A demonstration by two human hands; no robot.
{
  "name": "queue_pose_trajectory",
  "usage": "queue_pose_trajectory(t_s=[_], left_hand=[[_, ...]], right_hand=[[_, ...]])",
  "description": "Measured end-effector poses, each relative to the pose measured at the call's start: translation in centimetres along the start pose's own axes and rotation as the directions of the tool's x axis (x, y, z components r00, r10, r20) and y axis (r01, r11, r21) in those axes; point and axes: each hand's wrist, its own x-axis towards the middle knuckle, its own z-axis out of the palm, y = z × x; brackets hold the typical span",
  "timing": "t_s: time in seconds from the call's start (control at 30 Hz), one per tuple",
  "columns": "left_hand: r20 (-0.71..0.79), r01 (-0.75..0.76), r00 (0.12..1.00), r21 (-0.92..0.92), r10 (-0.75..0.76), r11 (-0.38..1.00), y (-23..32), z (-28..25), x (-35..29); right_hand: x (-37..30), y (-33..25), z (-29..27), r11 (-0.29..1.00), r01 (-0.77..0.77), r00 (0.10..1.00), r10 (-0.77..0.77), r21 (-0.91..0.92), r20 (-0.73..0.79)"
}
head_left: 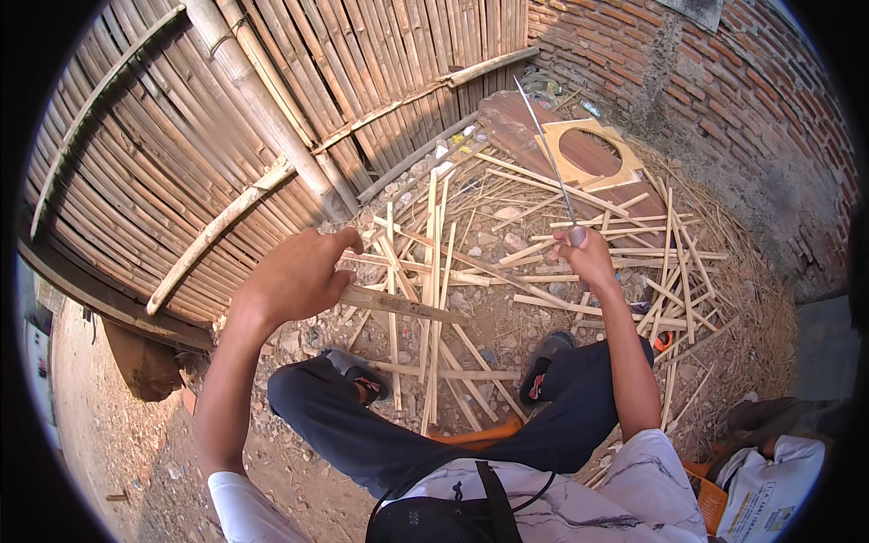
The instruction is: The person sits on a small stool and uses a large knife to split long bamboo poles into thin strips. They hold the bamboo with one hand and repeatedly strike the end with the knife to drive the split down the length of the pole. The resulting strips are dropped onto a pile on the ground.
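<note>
My right hand is closed around the handle of a long-bladed knife. Its narrow blade points up and away, tilted to the left. My left hand is raised over the left side of the strip pile, with thumb and index finger apart and the other fingers mostly hidden. Just below the left thumb is the end of a broad bamboo strip, which slants across the thinner ones; whether the hand touches it is unclear. Many pale bamboo strips lie crisscrossed on the ground in front of my legs.
A bamboo wall stands at the left and a brick wall at the right. In the far corner, a yellowish board with a round hole rests on a brown panel. Something orange is beneath me; a white sack lies lower right.
</note>
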Motion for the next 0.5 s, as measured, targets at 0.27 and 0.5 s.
queue_pose_trajectory(t_s=[0.27,0.5], left_hand=[[-0.244,-0.078,0.968,-0.523,-0.061,0.849,3.5,-1.8,4.6],[-0.71,-0.576,0.671,-0.681,-0.215,0.451,3.7,5.5,11.9]], right_hand=[[-1.3,1.0,0.2,0.94,-0.041,0.999,0.041,0.34,0.006],[-12.2,6.4,14.2,0.404,-0.258,0.959,0.217,0.878,0.182]])
